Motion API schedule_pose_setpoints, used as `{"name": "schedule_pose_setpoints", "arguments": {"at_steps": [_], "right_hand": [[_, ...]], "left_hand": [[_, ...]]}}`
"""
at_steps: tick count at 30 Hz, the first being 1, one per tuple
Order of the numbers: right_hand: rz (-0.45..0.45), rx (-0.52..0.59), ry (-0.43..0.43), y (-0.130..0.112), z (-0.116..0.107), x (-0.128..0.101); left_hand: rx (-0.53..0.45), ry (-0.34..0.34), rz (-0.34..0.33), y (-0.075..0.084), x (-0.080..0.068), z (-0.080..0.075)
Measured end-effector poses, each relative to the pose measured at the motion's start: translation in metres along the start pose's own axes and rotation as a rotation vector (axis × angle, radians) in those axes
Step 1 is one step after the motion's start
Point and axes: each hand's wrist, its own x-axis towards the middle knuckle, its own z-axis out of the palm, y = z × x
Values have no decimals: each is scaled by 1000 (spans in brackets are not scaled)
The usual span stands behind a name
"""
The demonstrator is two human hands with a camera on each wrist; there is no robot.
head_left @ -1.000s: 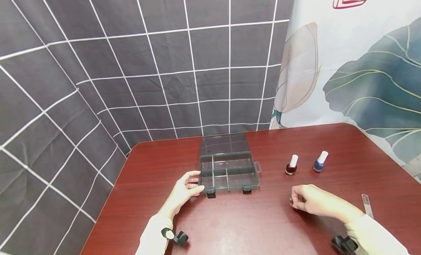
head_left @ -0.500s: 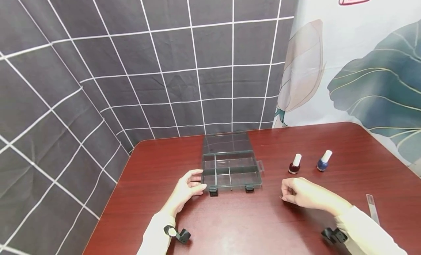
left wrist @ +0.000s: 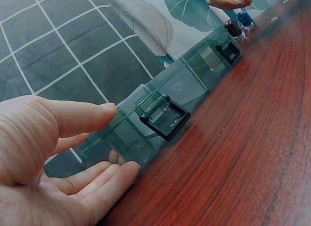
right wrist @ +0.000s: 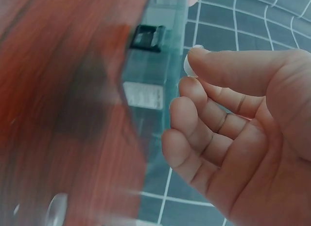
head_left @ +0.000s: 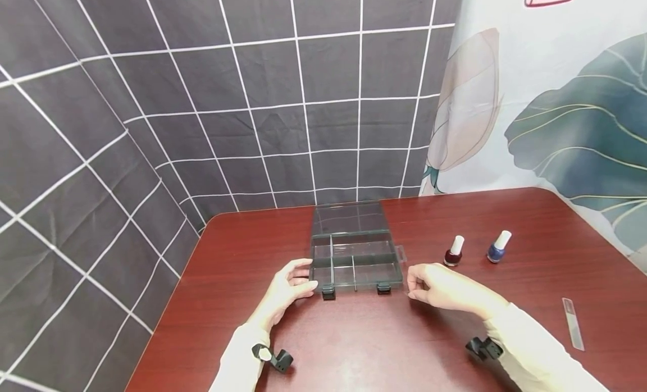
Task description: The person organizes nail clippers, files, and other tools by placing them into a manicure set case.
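A clear, green-tinted organizer box (head_left: 354, 251) lies open on the red-brown counter (head_left: 354, 347), its lid laid flat on the far side and two dark latches (head_left: 328, 292) on its near edge. The left hand (head_left: 286, 291) rests at the box's left near corner, thumb and fingers spread and touching its wall. The right hand (head_left: 438, 288) hovers just beside the box's right near corner, fingers loosely curled; whether it pinches anything cannot be told. Right of the box stand a dark red polish bottle (head_left: 453, 253) and a blue polish bottle (head_left: 498, 248); further right lies a glass nail file (head_left: 573, 323).
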Motion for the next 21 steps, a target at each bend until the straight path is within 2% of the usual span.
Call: {"name": "schedule_pose_setpoints", "arguments": {"at_steps": [8, 21], "right_hand": [[-14, 1, -1, -10, 6, 18], [-34, 66, 4, -25, 16, 46]], "left_hand": [[1, 3, 4, 1, 0, 0], [-8, -1, 11, 0, 0, 1]]}}
